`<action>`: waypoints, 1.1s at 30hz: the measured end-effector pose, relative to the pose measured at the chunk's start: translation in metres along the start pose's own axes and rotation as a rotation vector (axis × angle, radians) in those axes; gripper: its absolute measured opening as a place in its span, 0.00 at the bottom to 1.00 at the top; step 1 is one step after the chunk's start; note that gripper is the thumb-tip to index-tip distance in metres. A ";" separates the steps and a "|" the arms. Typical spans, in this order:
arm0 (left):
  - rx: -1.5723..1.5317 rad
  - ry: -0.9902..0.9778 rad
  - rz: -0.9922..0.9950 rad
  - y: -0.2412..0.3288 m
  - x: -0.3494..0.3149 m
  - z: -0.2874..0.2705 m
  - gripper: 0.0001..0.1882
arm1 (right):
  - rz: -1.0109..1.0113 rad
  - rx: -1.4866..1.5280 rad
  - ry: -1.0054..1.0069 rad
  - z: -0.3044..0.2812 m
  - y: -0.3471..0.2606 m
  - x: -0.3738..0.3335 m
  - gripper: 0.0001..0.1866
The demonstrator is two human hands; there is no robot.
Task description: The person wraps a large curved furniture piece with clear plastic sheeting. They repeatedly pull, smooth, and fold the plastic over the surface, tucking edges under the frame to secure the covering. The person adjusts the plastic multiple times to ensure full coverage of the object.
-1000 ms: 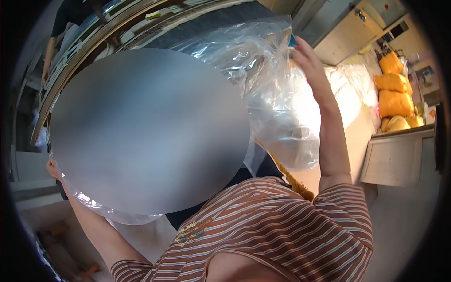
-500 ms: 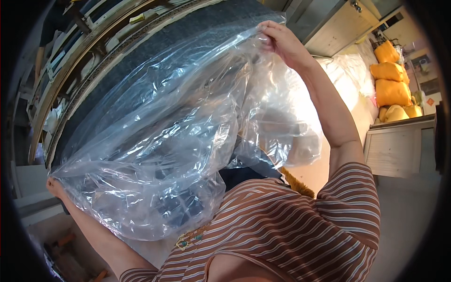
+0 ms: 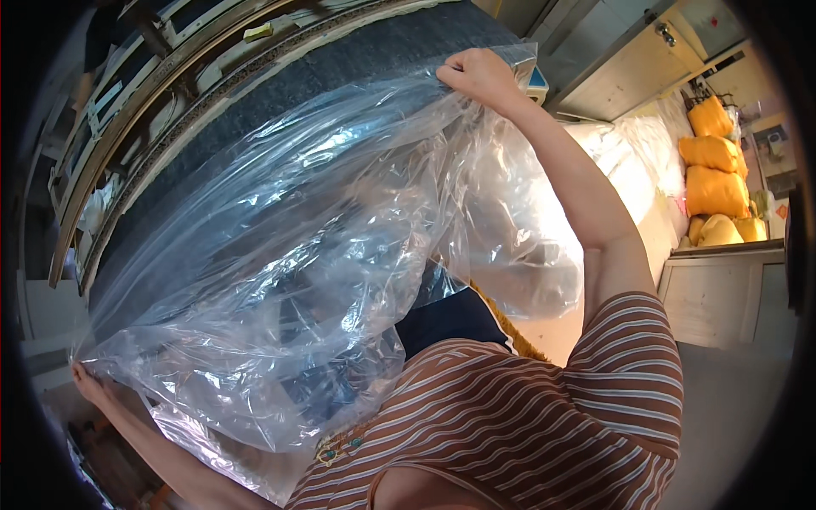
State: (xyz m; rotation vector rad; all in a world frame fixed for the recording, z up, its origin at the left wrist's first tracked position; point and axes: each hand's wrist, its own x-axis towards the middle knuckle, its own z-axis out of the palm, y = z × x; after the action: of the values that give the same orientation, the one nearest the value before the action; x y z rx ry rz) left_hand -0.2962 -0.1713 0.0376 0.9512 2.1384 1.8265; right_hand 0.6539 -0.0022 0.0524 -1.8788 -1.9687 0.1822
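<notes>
A large sheet of clear plastic film (image 3: pixel 280 255), wrinkled and shiny, stretches between my two hands in front of my body. My right hand (image 3: pixel 483 76), at the upper right, is closed in a fist around the film's edge, and a short flap sticks out past it. Far to the lower left, my left hand (image 3: pixel 87 381) pinches the other end of the edge; its fingers are partly hidden. Under and beyond the film lies a dark grey tabletop (image 3: pixel 374 47). The film's lower part hangs in loose folds against my striped shirt.
Wooden and metal rails (image 3: pixel 127 127) run along the table's far left side. At the right stand stacked orange bundles (image 3: pixel 714 183) and a pale cabinet (image 3: pixel 710 289). A light door (image 3: pixel 637 59) with a knob is at the upper right. White plastic (image 3: pixel 642 149) lies near the bundles.
My left hand has moved down and slightly left, and my right hand a little left and down. The film's upper edge has come nearer, baring more of the dark tabletop.
</notes>
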 end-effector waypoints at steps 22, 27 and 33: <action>0.668 0.113 0.222 0.073 -0.025 0.099 0.16 | -0.058 0.201 0.753 -0.016 0.031 0.188 0.18; 0.026 0.372 0.251 0.000 -0.042 0.156 0.16 | -0.051 0.516 0.558 0.092 0.092 0.217 0.18; 0.107 0.269 0.148 -0.003 -0.011 0.189 0.14 | -0.093 0.467 0.437 0.086 0.109 0.239 0.15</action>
State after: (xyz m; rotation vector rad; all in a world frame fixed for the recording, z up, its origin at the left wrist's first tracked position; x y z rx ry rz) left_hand -0.1915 -0.0218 -0.0119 0.9573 2.4029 2.0300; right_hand 0.7208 0.2564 -0.0181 -1.3850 -1.5479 0.1689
